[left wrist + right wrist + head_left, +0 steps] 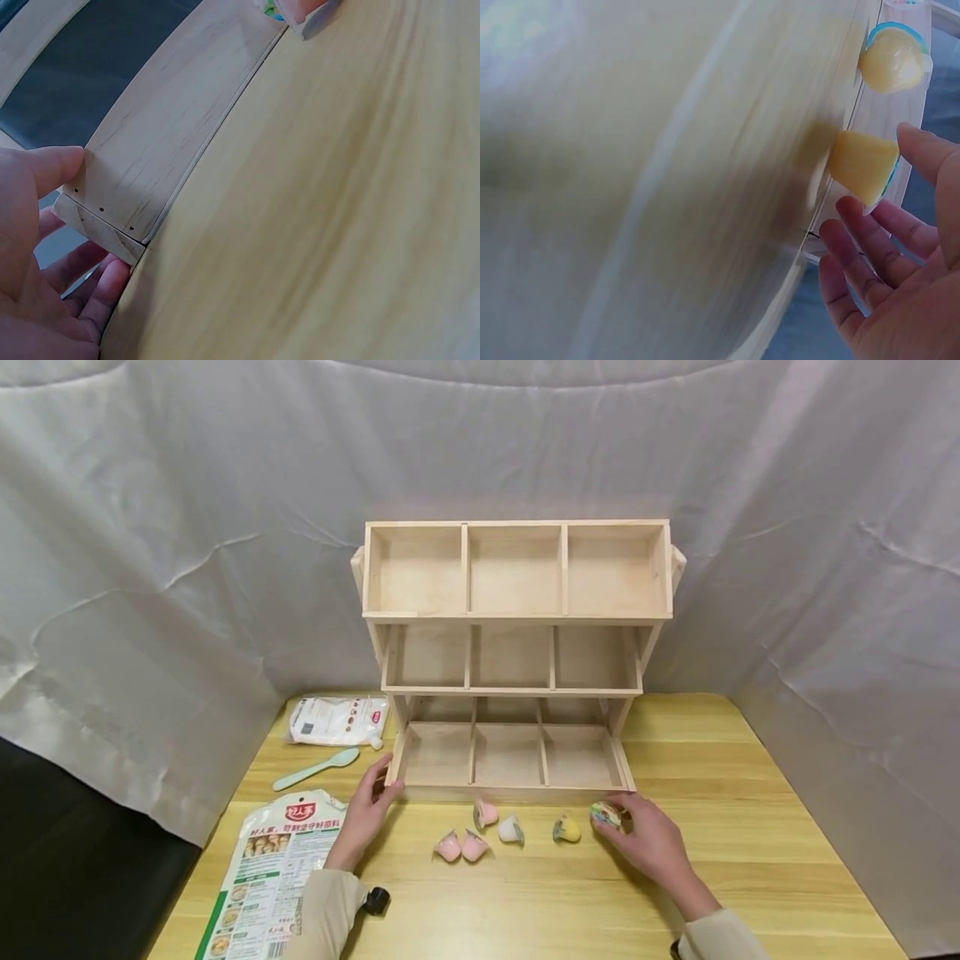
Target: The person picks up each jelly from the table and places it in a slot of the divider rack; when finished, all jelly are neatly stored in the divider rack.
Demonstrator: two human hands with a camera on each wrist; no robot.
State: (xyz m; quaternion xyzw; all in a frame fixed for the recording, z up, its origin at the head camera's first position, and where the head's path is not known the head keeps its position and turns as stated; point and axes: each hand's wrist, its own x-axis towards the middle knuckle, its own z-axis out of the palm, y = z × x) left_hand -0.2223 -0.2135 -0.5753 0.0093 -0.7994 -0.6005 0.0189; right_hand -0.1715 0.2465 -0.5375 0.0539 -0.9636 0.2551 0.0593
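My left hand grips the front left corner of a three-tier wooden shelf, its thumb on the front board and the other fingers round the side. At the shelf's front right corner, my right hand pinches a yellow jelly cup between thumb and fingers, its colourful lid facing up in the head view. Left of it lies another yellow jelly cup, then a white one. Several pink jelly cups lie farther left, before the shelf.
A large printed food pouch lies under the left forearm. Behind it are a pale green spoon and a white spouted pouch. Grey cloth hangs round the wooden table. Each shelf tier is split into three compartments.
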